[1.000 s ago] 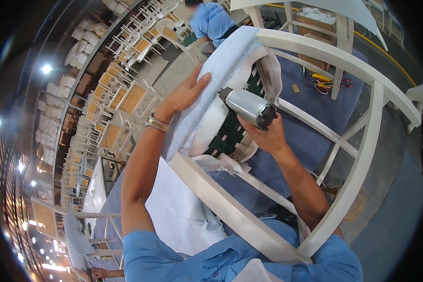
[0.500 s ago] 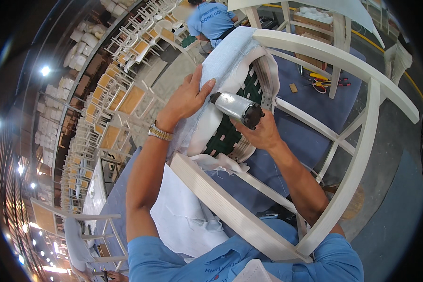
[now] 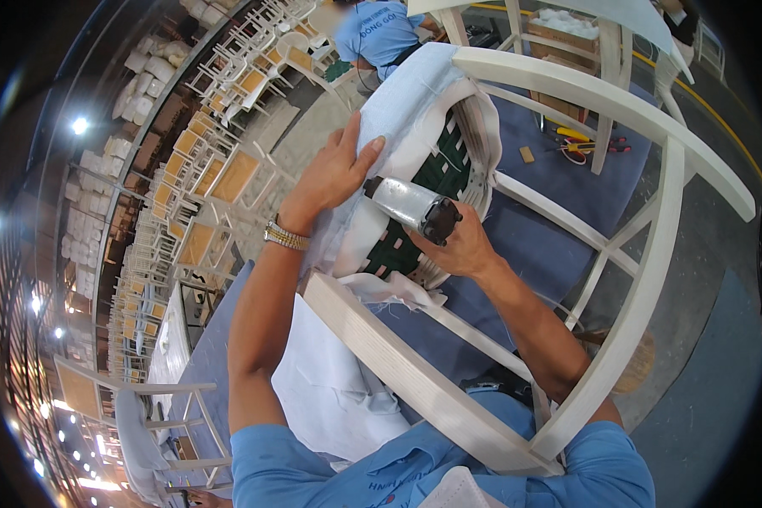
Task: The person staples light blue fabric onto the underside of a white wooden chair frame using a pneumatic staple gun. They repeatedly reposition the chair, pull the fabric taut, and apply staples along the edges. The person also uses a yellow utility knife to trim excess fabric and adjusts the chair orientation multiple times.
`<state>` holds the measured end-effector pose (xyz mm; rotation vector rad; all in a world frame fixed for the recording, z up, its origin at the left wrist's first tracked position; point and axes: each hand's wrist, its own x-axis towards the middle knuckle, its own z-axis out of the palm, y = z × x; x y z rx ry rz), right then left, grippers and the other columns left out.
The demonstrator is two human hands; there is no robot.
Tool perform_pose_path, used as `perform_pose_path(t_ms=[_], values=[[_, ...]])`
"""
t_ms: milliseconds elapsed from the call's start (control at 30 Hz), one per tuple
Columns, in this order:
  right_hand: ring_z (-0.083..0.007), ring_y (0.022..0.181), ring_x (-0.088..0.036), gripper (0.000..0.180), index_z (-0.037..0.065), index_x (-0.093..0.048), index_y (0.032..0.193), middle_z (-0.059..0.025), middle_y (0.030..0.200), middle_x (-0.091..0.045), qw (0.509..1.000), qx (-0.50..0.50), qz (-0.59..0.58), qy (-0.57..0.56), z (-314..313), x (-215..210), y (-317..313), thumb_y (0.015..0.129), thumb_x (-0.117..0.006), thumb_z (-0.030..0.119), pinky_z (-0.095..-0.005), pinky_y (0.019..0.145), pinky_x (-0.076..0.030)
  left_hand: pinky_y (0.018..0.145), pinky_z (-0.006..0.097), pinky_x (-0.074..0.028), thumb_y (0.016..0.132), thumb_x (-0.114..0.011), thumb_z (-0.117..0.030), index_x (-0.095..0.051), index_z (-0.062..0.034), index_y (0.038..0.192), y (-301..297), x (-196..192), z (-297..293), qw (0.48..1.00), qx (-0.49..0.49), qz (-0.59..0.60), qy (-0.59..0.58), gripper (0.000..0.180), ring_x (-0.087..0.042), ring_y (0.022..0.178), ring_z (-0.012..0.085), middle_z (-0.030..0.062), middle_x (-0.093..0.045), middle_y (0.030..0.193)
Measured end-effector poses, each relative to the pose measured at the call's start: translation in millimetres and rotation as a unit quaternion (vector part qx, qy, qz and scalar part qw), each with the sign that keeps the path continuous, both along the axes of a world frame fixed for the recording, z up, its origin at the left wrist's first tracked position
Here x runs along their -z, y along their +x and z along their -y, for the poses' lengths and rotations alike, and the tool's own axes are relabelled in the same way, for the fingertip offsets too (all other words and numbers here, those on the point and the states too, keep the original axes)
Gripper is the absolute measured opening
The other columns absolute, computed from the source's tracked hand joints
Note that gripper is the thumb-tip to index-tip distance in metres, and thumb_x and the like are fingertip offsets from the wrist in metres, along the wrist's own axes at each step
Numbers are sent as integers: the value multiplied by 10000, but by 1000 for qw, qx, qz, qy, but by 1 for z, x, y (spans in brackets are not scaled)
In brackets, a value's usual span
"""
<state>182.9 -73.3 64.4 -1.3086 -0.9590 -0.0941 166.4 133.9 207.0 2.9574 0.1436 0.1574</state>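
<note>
Far left: rows of stacked white-framed chairs with tan seats (image 3: pixel 196 182) line the workshop floor, and one grey-white chair (image 3: pixel 148 423) stands near the lower left edge.

Centre left: the left hand (image 3: pixel 334 173), a metal watch (image 3: pixel 285 236) on its wrist, lies flat with fingers spread on the pale blue-white upholstery fabric (image 3: pixel 398 102) pulled over the edge of a chair seat; it presses the cloth and closes on nothing.

Centre: the seat's underside shows dark green webbing (image 3: pixel 436 173), framed by the folded fabric. The silver-bodied, black-ended pneumatic stapler (image 3: pixel 413 207) lies across this webbing, its nose pointing toward the left hand's fingertips and touching or just beside the fabric edge.

Centre right: the right hand (image 3: pixel 457 245) is wrapped tight around the stapler's rear, so that the tool projects up and leftward from the fist.

Surrounding: the whitewashed wooden chair frame (image 3: pixel 652 254), turned over, rests on a blue-covered workbench (image 3: pixel 525 229) and encloses both hands.

Upper right: yellow and red hand tools (image 3: pixel 586 142) lie on the bench, well apart from the hands. Top: another person in a blue shirt (image 3: pixel 381 34) stands beyond the seat.
</note>
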Motion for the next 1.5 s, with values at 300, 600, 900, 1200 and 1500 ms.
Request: perform_pose_path(t_ms=[300,600,900,1200,1500], values=[[-256,809,-723,495,-1,-631,1200,-155,932,-730,1000,6,3,11,-6,5,-7,744,-810,69,-329,756,-557,1167,449,-339,1046,-388,-584,-261,11,1575,0,-2,2,1000,-9,0,10,806,-421,1411,455,356,-412,1495],[-313,869,-721,397,-7,-663,1137,-151,1003,-704,1000,-3,-11,-7,1,-9,-18,765,-790,46,-358,795,-571,1119,491,-394,1023,-399,-612,-294,-8,1568,-1,2,0,1000,-3,27,11,820,-507,1306,510,365,-464,1441],[-283,878,-735,463,-22,-632,1178,-171,964,-733,998,11,-63,-18,9,6,-17,751,-795,45,-334,796,-566,1231,438,-227,1020,-306,-698,-261,-60,1602,-10,-12,-41,920,104,8,-379,865,-325,1500,356,288,-326,1594],[-290,885,-753,394,-69,-650,1154,-188,1007,-740,991,22,-118,59,25,25,-29,811,-795,59,-336,820,-576,1233,366,-230,1058,-191,-646,-217,-56,1617,-2,42,-102,863,10,-86,-497,813,-296,1513,234,120,-294,1652],[-273,853,-732,447,-28,-650,1159,-160,961,-720,1000,27,-2,7,12,1,-28,740,-794,34,-334,794,-565,1220,392,-256,1051,-295,-631,-210,-34,1608,-13,-9,-21,991,-4,-50,-127,820,-334,1495,346,218,-313,1627]])
